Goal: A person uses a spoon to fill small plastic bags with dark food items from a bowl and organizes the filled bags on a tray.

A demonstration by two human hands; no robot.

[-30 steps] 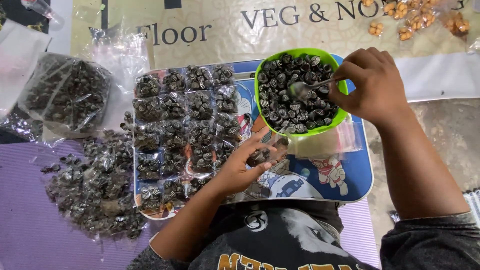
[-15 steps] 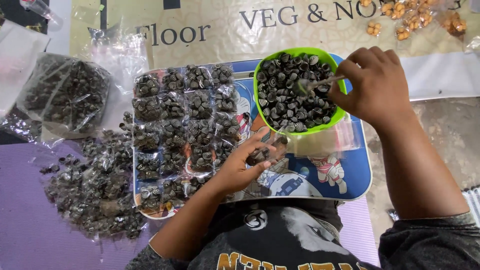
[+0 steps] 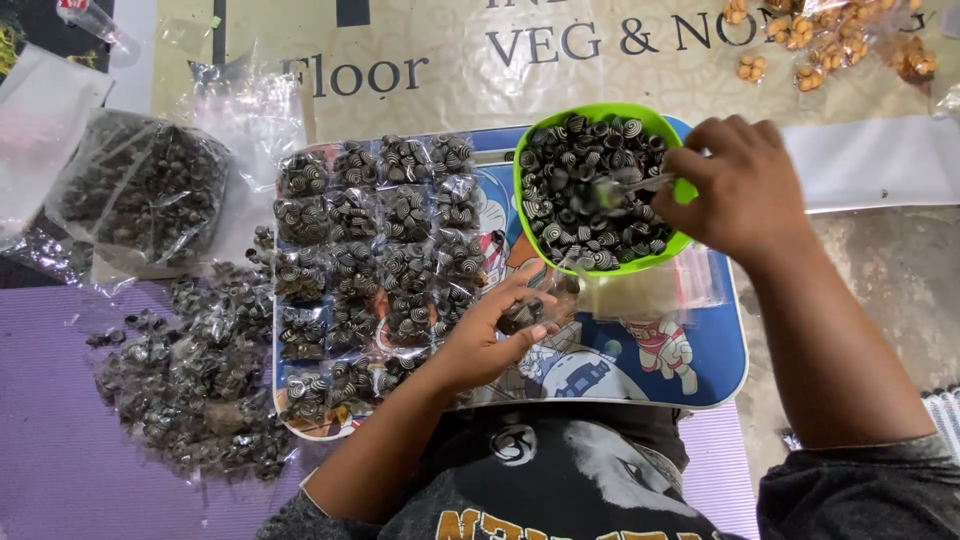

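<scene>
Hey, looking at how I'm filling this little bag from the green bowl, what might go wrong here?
The green bowl is heaped to its rim, so the spoon in your right hand may push spirals over the edge. The small bag in your left hand sits below the bowl beside the packed rows, so dropped pieces could scatter among them.

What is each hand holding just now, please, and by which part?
The right hand grips a spoon by its handle end, its scoop down in the green bowl. The left hand pinches a small clear bag near its open top.
</scene>
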